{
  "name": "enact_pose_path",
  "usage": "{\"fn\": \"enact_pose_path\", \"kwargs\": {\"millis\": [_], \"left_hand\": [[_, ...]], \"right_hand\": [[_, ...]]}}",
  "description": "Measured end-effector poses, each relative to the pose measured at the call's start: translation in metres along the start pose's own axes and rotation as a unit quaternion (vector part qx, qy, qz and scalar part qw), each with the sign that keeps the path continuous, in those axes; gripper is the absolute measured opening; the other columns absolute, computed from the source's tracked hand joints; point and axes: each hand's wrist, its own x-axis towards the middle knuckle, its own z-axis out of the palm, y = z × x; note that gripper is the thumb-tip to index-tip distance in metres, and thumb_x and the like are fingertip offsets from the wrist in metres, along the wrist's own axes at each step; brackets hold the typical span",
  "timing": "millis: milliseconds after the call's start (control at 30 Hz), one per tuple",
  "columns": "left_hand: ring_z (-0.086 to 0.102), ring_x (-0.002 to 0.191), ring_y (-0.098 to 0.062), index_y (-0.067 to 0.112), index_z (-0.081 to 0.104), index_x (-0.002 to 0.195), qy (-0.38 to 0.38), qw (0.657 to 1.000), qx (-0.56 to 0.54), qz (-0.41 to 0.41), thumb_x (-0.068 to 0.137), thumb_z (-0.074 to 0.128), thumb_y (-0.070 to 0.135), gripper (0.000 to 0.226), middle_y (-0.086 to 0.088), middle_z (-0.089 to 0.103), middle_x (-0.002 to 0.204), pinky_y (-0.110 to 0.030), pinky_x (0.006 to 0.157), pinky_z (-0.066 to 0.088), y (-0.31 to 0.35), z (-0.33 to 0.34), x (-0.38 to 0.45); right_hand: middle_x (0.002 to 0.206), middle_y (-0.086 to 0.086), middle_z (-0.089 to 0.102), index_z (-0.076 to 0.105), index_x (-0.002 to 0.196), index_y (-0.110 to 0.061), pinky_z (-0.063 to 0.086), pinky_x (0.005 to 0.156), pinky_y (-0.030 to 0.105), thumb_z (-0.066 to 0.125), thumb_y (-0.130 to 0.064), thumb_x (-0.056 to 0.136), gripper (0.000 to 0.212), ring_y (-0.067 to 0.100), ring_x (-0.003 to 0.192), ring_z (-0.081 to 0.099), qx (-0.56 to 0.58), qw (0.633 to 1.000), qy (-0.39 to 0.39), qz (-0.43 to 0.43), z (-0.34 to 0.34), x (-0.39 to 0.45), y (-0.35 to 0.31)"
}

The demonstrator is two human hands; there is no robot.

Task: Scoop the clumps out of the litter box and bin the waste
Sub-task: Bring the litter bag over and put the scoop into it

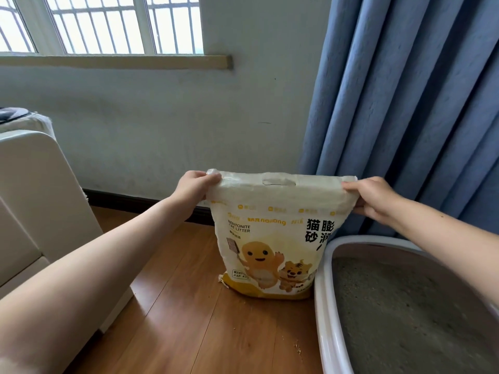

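Two hands hold the top of a litter bag. The left hand pinches the left corner of the folded top. The right hand pinches the right corner. Both sets of fingers are curled tight on the bag edge, with nothing else in them.

The bag stands up on the wood floor, close to the wall. Its low right side is just beside the litter box, maybe touching it; I cannot tell for sure. The box sits at the low right, in front of a blue curtain. It is full of gray litter.

How far along is the job? The litter I can see looks flat and smooth. I see no clumps on top, but part of the box is out of view. I see no scoop and no bin. So I cannot tell if the scooping and the binning are done. Holding the bag looks like getting ready to pour new litter, or to put the bag away. A few crumbs lie on the floor near the box and may need a sweep.

A white seat is at the left.
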Motion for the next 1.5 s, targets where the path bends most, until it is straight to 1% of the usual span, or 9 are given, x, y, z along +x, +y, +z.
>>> {"fn": "enact_pose_path", "kwargs": {"millis": [167, 267, 367, 567, 667, 800, 900, 1100, 1500], "left_hand": [[0.05, 0.097, -0.026, 0.01, 0.05, 0.108, 0.105, 0.93, 0.34, 0.095, 0.083, 0.059, 0.016, 0.028, -0.007, 0.052, 0.103, -0.035, 0.082, 0.041, 0.013, 0.015, -0.003], [0.043, 0.128, -0.024, 0.022, 0.043, 0.138, -0.017, 0.802, 0.5, 0.327, 0.092, 0.05, 0.046, 0.052, -0.003, 0.05, 0.137, -0.04, 0.112, 0.023, 0.025, 0.025, -0.012], [0.038, 0.135, -0.017, 0.027, 0.032, 0.146, -0.141, 0.715, 0.577, 0.368, 0.082, 0.048, 0.071, 0.08, 0.004, 0.046, 0.144, -0.038, 0.118, 0.015, 0.024, 0.042, -0.022], [0.046, 0.126, -0.017, 0.029, 0.024, 0.148, -0.149, 0.702, 0.601, 0.352, 0.073, 0.067, 0.063, 0.093, 0.005, 0.05, 0.138, -0.033, 0.106, 0.031, 0.004, 0.056, -0.017], [0.05, 0.12, -0.018, 0.037, 0.024, 0.146, -0.164, 0.679, 0.626, 0.346, 0.07, 0.066, 0.067, 0.091, 0.006, 0.053, 0.133, -0.038, 0.104, 0.033, -0.003, 0.056, -0.015], [0.051, 0.121, -0.023, 0.04, 0.011, 0.148, -0.176, 0.665, 0.667, 0.284, 0.065, 0.065, 0.073, 0.104, 0.004, 0.055, 0.132, -0.049, 0.109, 0.028, -0.012, 0.058, -0.01], [0.061, 0.099, -0.022, 0.036, 0.016, 0.145, -0.166, 0.669, 0.677, 0.259, 0.071, 0.067, 0.066, 0.095, 0.002, 0.064, 0.11, -0.038, 0.081, 0.051, -0.029, 0.062, -0.008], [0.065, 0.077, -0.02, 0.023, 0.034, 0.132, -0.12, 0.62, 0.709, 0.313, 0.095, 0.052, 0.036, 0.044, 0.002, 0.062, 0.09, -0.03, 0.052, 0.038, -0.06, 0.065, -0.013], [0.067, 0.081, -0.025, 0.017, 0.038, 0.133, -0.207, 0.493, 0.761, 0.367, 0.093, 0.038, 0.002, 0.043, -0.001, 0.062, 0.092, -0.028, 0.044, 0.02, 0.047, 0.046, -0.027]], "right_hand": [[0.087, 0.016, 0.064, 0.064, 0.099, 0.004, 0.053, 0.072, 0.038, 0.055, 0.0, 0.085, 0.018, 0.025, 0.076, 0.059, 0.002, 0.999, -0.008, 0.045, 0.008, -0.001, 0.009], [0.084, 0.014, 0.056, 0.057, 0.083, -0.006, 0.053, 0.076, 0.044, 0.057, -0.008, 0.085, 0.002, 0.026, 0.081, 0.055, -0.082, 0.997, 0.004, -0.005, 0.013, -0.002, 0.007], [0.104, 0.007, 0.054, 0.053, 0.107, -0.009, 0.049, 0.074, 0.035, 0.059, -0.017, 0.086, 0.023, 0.025, 0.093, 0.054, -0.281, 0.957, 0.035, -0.067, 0.015, -0.005, 0.008], [0.108, 0.002, 0.068, 0.044, 0.14, -0.025, 0.04, 0.098, 0.035, 0.04, -0.039, 0.098, 0.044, 0.019, 0.104, 0.059, -0.564, 0.72, -0.067, -0.398, 0.031, -0.031, 0.0], [0.068, -0.009, 0.057, 0.008, 0.151, -0.037, 0.051, 0.066, 0.031, 0.04, -0.079, 0.078, 0.09, 0.013, 0.07, 0.057, -0.659, 0.636, -0.119, -0.384, 0.049, -0.038, 0.001], [0.092, -0.006, 0.063, -0.008, 0.151, -0.034, 0.049, 0.063, 0.031, 0.054, -0.086, 0.06, 0.121, 0.016, 0.083, 0.062, -0.678, 0.632, -0.129, -0.352, 0.068, -0.021, 0.023], [0.11, -0.002, 0.063, -0.001, 0.15, -0.033, 0.049, 0.067, 0.032, 0.061, -0.077, 0.065, 0.115, 0.02, 0.094, 0.063, -0.667, 0.63, -0.137, -0.374, 0.082, -0.013, 0.047], [0.086, 0.007, 0.071, 0.051, 0.131, -0.023, 0.054, 0.06, 0.038, 0.055, -0.027, 0.087, 0.044, 0.03, 0.076, 0.067, -0.587, 0.653, -0.051, -0.475, 0.093, 0.001, 0.107], [0.05, 0.005, 0.051, 0.071, 0.105, -0.012, 0.035, 0.037, 0.021, 0.078, 0.006, 0.055, 0.054, 0.023, 0.033, 0.05, -0.676, 0.542, -0.081, -0.493, 0.058, -0.026, 0.005]]}}
